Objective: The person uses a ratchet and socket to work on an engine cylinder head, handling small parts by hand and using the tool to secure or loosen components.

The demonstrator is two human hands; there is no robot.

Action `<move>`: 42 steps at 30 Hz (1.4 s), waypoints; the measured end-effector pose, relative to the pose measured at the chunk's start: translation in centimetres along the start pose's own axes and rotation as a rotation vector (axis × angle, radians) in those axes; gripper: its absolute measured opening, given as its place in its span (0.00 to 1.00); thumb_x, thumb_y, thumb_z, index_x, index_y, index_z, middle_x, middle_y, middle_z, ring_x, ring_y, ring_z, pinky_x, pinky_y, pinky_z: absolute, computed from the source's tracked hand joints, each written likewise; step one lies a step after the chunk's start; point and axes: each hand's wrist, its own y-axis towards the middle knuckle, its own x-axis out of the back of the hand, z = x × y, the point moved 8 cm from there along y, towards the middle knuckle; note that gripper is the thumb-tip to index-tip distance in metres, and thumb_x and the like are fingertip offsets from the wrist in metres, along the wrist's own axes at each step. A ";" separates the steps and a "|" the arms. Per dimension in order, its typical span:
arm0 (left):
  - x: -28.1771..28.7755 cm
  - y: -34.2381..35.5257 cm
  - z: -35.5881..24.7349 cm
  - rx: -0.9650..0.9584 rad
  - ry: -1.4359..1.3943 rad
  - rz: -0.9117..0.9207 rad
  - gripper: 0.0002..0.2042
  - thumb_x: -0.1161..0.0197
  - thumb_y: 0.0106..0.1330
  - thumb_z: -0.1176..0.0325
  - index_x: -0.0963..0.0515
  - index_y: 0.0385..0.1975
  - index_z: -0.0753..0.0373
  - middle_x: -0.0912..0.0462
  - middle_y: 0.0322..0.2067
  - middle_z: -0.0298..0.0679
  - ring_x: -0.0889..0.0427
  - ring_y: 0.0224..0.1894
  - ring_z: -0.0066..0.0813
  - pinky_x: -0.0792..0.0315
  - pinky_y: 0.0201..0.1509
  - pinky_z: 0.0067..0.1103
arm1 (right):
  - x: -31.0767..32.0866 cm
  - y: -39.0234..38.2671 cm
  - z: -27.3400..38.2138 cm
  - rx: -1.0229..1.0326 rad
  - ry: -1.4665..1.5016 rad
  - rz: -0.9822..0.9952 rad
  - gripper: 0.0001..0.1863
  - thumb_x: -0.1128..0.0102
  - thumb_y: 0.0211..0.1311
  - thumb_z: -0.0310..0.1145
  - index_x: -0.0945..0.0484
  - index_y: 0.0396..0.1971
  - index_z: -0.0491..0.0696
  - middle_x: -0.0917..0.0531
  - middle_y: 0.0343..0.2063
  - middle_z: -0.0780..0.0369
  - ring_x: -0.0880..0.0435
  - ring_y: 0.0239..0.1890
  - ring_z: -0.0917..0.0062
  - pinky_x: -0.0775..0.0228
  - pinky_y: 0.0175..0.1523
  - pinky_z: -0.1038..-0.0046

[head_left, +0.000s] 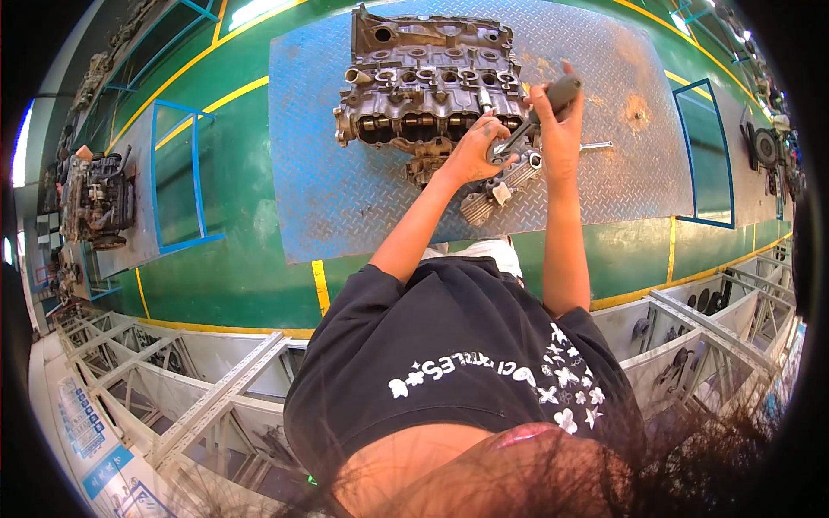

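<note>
My right hand [559,121] is wrapped round the thick dark grip of a wrench-like tool [566,91], raised above the bench. From the grip a dark shaft slants down to the left. Curled around the tool's lower end is my left hand [480,148], which partly hides it. A shiny socket-like piece [485,100] shows just beyond my left fingers, against the engine. The greasy engine block [432,82] sits right in front of my hands. Below them lies a ribbed silver metal part [499,195].
Blue, worn tread plate [345,203] forms the work surface. A silver rod [598,146] lies right of the hands. Blue frames [200,177] stand at both sides. Another engine [99,198] rests at far left, and metal racks [224,388] stand behind me.
</note>
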 end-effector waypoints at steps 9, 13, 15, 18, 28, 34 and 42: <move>1.3 -0.5 -0.3 0.110 -0.160 -0.130 0.34 0.31 0.47 0.74 0.32 0.59 0.54 0.25 0.31 0.38 0.21 0.43 0.40 0.50 0.77 0.41 | 0.6 1.4 -1.4 -0.041 -0.050 0.178 0.15 0.44 0.72 0.40 0.29 0.49 0.46 0.17 0.39 0.63 0.19 0.39 0.80 0.28 0.47 0.73; 0.3 -0.2 -0.6 0.069 -0.121 -0.166 0.33 0.33 0.43 0.79 0.31 0.54 0.54 0.29 0.29 0.36 0.22 0.38 0.39 0.53 0.78 0.43 | 13.3 -2.7 -13.4 -0.534 0.310 -0.584 0.15 0.52 0.74 0.47 0.26 0.44 0.50 0.16 0.36 0.62 0.18 0.38 0.74 0.27 0.48 0.70; -0.1 0.0 -0.9 0.057 -0.132 -0.149 0.31 0.35 0.41 0.80 0.31 0.51 0.55 0.30 0.30 0.36 0.24 0.39 0.40 0.53 0.78 0.42 | 16.4 -5.8 -19.8 -0.772 0.504 -0.660 0.15 0.46 0.70 0.47 0.28 0.46 0.53 0.17 0.37 0.66 0.19 0.38 0.77 0.30 0.44 0.74; 0.3 -0.6 -0.2 -0.025 -0.064 -0.127 0.23 0.31 0.43 0.78 0.26 0.43 0.58 0.28 0.34 0.38 0.24 0.45 0.36 0.51 0.77 0.42 | 11.3 -3.9 -12.8 -0.460 0.317 -0.638 0.16 0.43 0.69 0.44 0.29 0.49 0.50 0.19 0.36 0.64 0.21 0.38 0.75 0.29 0.44 0.72; -2.1 -0.6 3.2 0.126 -0.555 0.133 0.35 0.26 0.49 0.70 0.34 0.60 0.62 0.26 0.49 0.45 0.28 0.58 0.41 0.37 0.68 0.34 | -11.4 -3.4 2.9 0.424 -0.633 0.435 0.18 0.37 0.63 0.40 0.27 0.47 0.45 0.17 0.33 0.49 0.18 0.40 0.52 0.28 0.48 0.63; 0.4 0.3 1.3 0.030 -0.076 -0.014 0.27 0.26 0.50 0.73 0.37 0.45 0.62 0.28 0.37 0.41 0.26 0.38 0.37 0.29 0.51 0.26 | 6.9 0.6 -4.3 -0.100 -0.201 -0.183 0.15 0.38 0.65 0.41 0.22 0.41 0.45 0.16 0.37 0.63 0.19 0.35 0.77 0.29 0.43 0.70; 0.3 0.4 1.2 -0.223 0.003 -0.110 0.24 0.26 0.57 0.72 0.35 0.46 0.61 0.31 0.36 0.41 0.30 0.32 0.33 0.31 0.38 0.26 | 10.6 -3.7 -9.4 -0.361 -0.057 -0.442 0.19 0.36 0.63 0.44 0.26 0.42 0.43 0.18 0.34 0.63 0.19 0.31 0.79 0.27 0.36 0.74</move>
